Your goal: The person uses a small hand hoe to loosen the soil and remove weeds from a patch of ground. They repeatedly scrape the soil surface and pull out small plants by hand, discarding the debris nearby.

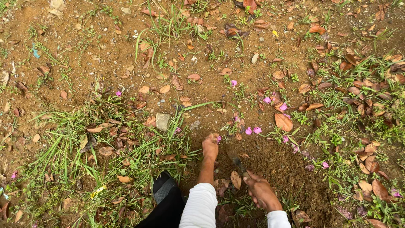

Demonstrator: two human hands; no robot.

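- On the far left, thin green grass (63,143) over brown soil (84,55), with dry leaves scattered among the blades.
- A little further right, a pale flat stone (162,121) lying on the ground, just beside the grass.
- Below it, at the bottom edge, a dark shoe (162,190) next to the white sleeve (198,207).
- Left hand (210,146) curled into a loose fist, pressed down on the dug soil, a small pink petal at its knuckles; cannot tell whether anything sits inside the fist.
- Between both hands, a small digging tool (236,161): narrow, dark metal blade, dull and covered with earth.
- Long axis diagonal, running from the lower right up to the upper left; tip pointing up-left into the loose soil, close to the left hand but apart from it.
- Right hand (261,192) closed tight around the tool's handle, the handle itself hidden under the fingers.
- Further right, pink flowers (253,130) and a big brown leaf (283,122), then more dry leaves and low weeds.
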